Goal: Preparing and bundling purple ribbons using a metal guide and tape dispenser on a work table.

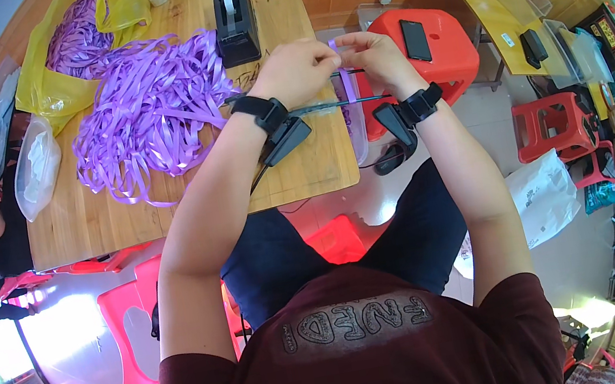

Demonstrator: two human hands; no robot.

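Beyond the right edge of the table, my left hand [296, 72] and my right hand [380, 56] almost meet, fingertips pinched together. Between them a short length of purple ribbon [349, 87] hangs down, with both hands closed on its upper part; the exact grip is partly hidden by the fingers. A large loose heap of the same purple ribbon [154, 116] lies on the table to the left of my left hand. Each wrist wears a black strap with a dark device, and thin dark rods show near the wrists.
A black tape dispenser [236, 23] stands on the wooden table [303, 168], beside a yellow plastic bag [54, 84] holding more ribbon. Right of my hands is a red stool [452, 55] with a black phone [416, 40] on it. Other people sit at both sides.
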